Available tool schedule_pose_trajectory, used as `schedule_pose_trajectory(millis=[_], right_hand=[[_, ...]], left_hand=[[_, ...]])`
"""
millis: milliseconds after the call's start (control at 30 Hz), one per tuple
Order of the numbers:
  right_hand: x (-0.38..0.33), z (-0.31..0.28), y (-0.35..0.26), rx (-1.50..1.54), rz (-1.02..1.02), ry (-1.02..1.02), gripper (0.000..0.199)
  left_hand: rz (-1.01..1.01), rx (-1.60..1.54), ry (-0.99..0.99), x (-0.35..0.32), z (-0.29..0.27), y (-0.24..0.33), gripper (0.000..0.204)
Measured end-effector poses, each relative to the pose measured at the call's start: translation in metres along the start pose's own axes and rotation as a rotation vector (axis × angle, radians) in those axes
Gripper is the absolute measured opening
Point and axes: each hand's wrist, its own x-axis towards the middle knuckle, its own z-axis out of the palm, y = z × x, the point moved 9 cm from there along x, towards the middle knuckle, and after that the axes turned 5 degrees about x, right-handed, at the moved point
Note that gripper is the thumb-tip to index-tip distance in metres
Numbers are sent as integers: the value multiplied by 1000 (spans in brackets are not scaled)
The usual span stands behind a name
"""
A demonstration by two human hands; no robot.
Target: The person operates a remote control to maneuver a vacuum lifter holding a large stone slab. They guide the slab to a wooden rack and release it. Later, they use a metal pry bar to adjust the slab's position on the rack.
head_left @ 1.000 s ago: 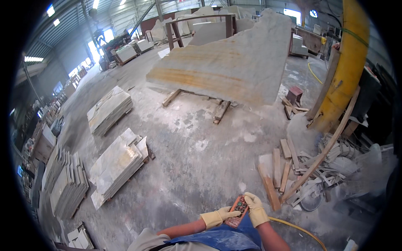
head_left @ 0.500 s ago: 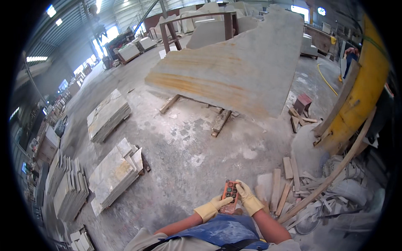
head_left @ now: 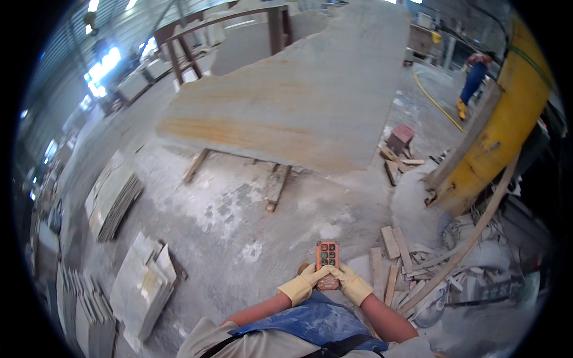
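Observation:
An orange remote control (head_left: 327, 255) with two columns of dark buttons is held upright before my blue apron. My left hand (head_left: 307, 280), in a cream glove, grips its lower left side, thumb reaching across the face. From the right, my right hand (head_left: 351, 282), gloved alike, closes round its lower right edge. Both thumbs lie near the lower buttons; the fingers behind the remote are hidden. Beyond it, a large grey stone slab (head_left: 286, 101) with ochre streaks leans against a brown metal frame (head_left: 276, 30), its lower edge over wooden blocks (head_left: 277, 188).
Stacks of stone slabs (head_left: 143, 286) stand on the floor at left. Wood offcuts (head_left: 391, 241), hoses and rubble lie at right, below a yellow post (head_left: 501, 125). A reddish block (head_left: 400, 138) sits nearby. Farther back, a person (head_left: 474, 80) bends beside a yellow hose (head_left: 439, 104).
My view has swung right, so slab and stacks sit farther left. The right hand has come down from the remote's upper edge to its lower right side. The remote now stands straighter.

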Motion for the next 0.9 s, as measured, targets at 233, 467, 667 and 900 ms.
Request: schedule_pose_trajectory(millis=[233,467,667,900], right_hand=[[42,-9,-93,281,-213,169,59],[80,-43,-125,61,-233,281,59],[114,-85,-170,-241,-226,391,52],[233,-212,-169,259,-275,134,52]], left_hand=[[-1,245,-389,106,18,99,49],[-123,421,-493,160,12,131,51],[-128,635,-589,222,25,146,79],[-42,682,-431,325,43,189,88]])
